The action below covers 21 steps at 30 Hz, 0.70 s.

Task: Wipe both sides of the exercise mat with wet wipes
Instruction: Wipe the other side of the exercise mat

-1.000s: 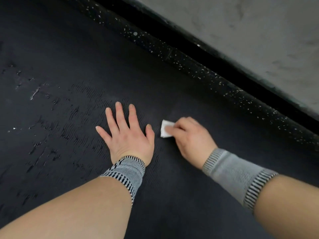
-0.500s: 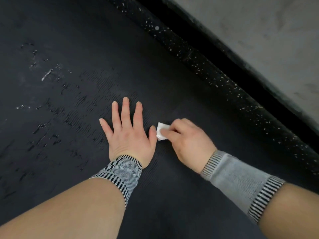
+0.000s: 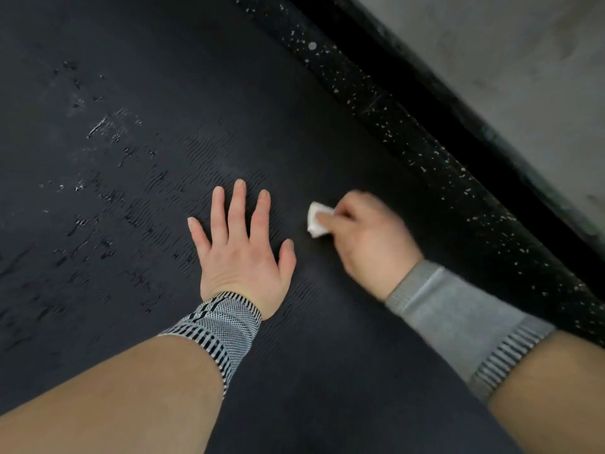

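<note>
The left hand (image 3: 240, 253) presses flat, fingers spread, on the dark mat (image 3: 137, 191). Just right of it, the right hand (image 3: 366, 237) pinches a small folded wipe (image 3: 316, 221) against the mat. Such a small wad could slip out or miss patches.

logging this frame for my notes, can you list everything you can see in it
exercise mat: one, black, ridged, fills most of the view, shiny patches at left
wet wipe: one, white, folded small, on the mat
speckled floor strip: one, black with pale flecks, along the mat's far edge
wall: one, grey, top right
wrist sleeves: two, grey with black stripes, one on each wrist
left hand: flat on the mat, fingers spread
right hand: pinches the wipe, blurred
</note>
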Available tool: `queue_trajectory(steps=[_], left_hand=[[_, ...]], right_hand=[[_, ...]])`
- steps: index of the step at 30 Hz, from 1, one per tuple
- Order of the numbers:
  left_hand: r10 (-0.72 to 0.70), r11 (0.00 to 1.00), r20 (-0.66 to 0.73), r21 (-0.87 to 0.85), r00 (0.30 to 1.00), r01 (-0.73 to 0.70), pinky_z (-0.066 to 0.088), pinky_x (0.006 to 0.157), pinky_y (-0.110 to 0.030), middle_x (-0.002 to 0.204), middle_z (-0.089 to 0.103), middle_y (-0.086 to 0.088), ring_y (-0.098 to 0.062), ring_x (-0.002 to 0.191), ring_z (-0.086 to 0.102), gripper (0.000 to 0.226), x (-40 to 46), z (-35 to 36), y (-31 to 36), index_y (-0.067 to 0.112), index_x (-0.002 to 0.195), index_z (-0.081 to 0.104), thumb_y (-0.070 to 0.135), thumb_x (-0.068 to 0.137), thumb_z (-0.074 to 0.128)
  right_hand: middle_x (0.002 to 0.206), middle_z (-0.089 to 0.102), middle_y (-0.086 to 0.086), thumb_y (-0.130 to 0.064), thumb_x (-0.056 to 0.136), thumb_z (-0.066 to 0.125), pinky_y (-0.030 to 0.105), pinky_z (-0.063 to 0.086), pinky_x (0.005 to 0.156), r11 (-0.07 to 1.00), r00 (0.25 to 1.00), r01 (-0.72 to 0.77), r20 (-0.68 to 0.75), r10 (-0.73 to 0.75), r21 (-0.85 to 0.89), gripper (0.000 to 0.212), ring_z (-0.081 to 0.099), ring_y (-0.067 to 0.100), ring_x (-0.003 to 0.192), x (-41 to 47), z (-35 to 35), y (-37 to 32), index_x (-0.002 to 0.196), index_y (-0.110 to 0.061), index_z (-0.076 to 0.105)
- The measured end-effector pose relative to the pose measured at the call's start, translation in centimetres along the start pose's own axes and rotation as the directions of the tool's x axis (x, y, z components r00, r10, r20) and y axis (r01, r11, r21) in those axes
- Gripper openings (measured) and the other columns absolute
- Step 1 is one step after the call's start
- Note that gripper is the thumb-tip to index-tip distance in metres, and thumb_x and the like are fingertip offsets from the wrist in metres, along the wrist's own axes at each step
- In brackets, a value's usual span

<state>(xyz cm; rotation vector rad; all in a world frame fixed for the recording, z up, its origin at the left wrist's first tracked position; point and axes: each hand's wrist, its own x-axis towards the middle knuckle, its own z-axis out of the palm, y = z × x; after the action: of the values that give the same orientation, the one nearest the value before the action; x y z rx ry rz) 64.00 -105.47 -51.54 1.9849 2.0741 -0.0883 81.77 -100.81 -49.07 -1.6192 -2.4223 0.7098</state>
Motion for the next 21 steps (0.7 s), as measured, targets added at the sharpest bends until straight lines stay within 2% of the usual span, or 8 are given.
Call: queue_trajectory(steps=[2,5,8,11,13,17,18,21], left_hand=[[-0.007,1.000,0.006,0.007,1.000,0.007,0.008,0.114,-0.065,0.161,0.017,-0.012,-0.034,0.148,0.008,0.074,0.1,0.0,0.1,0.017,0.151,0.025,0.053,0.086,0.033],[-0.008,1.000,0.012,0.013,1.000,0.008,0.007,0.114,-0.064,0.161,0.017,-0.012,-0.034,0.148,0.008,0.075,0.1,0.0,0.1,0.017,0.151,0.025,0.053,0.086,0.032],[-0.002,1.000,0.003,0.009,1.000,0.002,0.008,0.113,-0.065,0.161,0.018,-0.012,-0.034,0.148,0.009,0.075,0.1,0.0,0.0,0.016,0.151,0.026,0.052,0.086,0.033],[0.006,1.000,-0.001,0.008,1.000,-0.006,0.009,0.114,-0.065,0.161,0.018,-0.012,-0.034,0.149,0.009,0.074,0.0,0.1,0.0,0.017,0.151,0.024,0.052,0.086,0.033],[-0.001,1.000,0.003,0.015,1.000,0.001,0.009,0.114,-0.065,0.162,0.016,-0.012,-0.033,0.149,0.008,0.075,0.1,0.1,0.0,0.018,0.151,0.020,0.052,0.086,0.032],[0.001,1.000,0.018,0.024,1.000,-0.002,0.008,0.114,-0.064,0.162,0.015,-0.011,-0.032,0.148,0.006,0.075,0.1,0.1,0.0,0.018,0.151,0.018,0.053,0.086,0.031],[0.003,1.000,0.020,0.023,1.000,-0.003,0.008,0.114,-0.064,0.162,0.015,-0.011,-0.033,0.148,0.006,0.076,0.1,0.1,0.0,0.017,0.152,0.019,0.053,0.086,0.031],[0.006,1.000,0.020,0.018,1.000,-0.007,0.006,0.114,-0.063,0.162,0.015,-0.012,-0.033,0.149,0.007,0.076,0.1,0.1,0.0,0.017,0.152,0.022,0.053,0.086,0.031]], right_hand=[[0.094,0.053,0.009,-0.014,0.088,0.052,0.027,0.039,0.072,0.982,0.972,-0.188,-0.148,0.185,-0.006,0.022,0.046,0.019,0.080,2.4,-1.4,3.0,0.103,-0.009,0.067],[0.103,0.055,0.014,-0.008,0.087,0.054,0.018,0.035,0.081,0.953,0.918,-0.304,-0.264,0.296,0.012,0.026,0.052,0.022,0.088,3.7,-2.2,3.8,0.109,-0.006,0.067],[0.085,0.058,0.018,-0.003,0.074,0.061,0.032,0.049,0.063,0.996,0.978,-0.088,-0.189,0.084,-0.016,0.020,0.057,0.034,0.071,2.3,0.0,-0.4,0.092,-0.002,0.070],[0.076,0.054,0.013,-0.013,0.071,0.055,0.033,0.049,0.049,0.992,0.992,0.122,-0.013,-0.122,-0.008,0.019,0.054,0.031,0.066,1.5,1.3,-2.7,0.081,-0.003,0.067],[0.079,0.055,0.014,-0.013,0.079,0.055,0.030,0.048,0.053,0.998,0.994,0.067,-0.084,-0.067,-0.010,0.016,0.055,0.032,0.068,2.9,0.4,-1.3,0.083,-0.003,0.066],[0.110,0.054,0.014,-0.012,0.091,0.046,0.026,0.033,0.073,0.961,0.942,-0.265,-0.235,0.241,-0.076,0.030,0.052,0.029,0.096,5.2,-1.3,2.2,0.116,-0.012,0.062],[0.109,0.054,0.015,-0.010,0.089,0.049,0.027,0.034,0.072,0.958,0.945,-0.272,-0.211,0.249,-0.087,0.030,0.052,0.031,0.094,5.0,-1.1,1.4,0.116,-0.012,0.063],[0.086,0.055,0.014,-0.011,0.077,0.062,0.030,0.044,0.060,0.998,0.995,-0.025,-0.100,0.019,-0.062,0.018,0.054,0.030,0.075,3.1,1.1,-2.6,0.094,-0.007,0.068]])
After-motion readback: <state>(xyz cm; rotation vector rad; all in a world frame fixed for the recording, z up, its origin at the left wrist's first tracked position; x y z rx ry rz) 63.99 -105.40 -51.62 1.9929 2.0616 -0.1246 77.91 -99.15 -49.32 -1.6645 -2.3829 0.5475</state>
